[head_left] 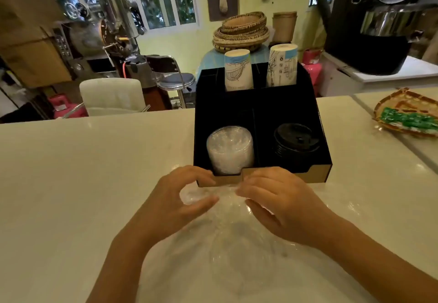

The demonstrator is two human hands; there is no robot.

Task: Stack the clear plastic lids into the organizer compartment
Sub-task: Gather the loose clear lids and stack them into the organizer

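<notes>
A black organizer [317, 122] stands on the white counter in front of me. Its front left compartment holds a tall stack of clear plastic lids [230, 151]. A clear plastic bag [237, 243] lies crumpled on the counter between my arms, just in front of the organizer. My left hand [175, 200] pinches the bag's top edge from the left, thumb and fingers curled on the film. On the right, my right hand [279, 203] grips the same edge. Whether any lids are inside the bag I cannot tell.
Black lids [295, 141] fill the front right compartment, and two paper cup stacks [238, 70] [282, 65] stand in the back ones. A woven tray with green packets [407, 115] sits at the right. The counter edge [94, 119] runs behind, with a chair beyond.
</notes>
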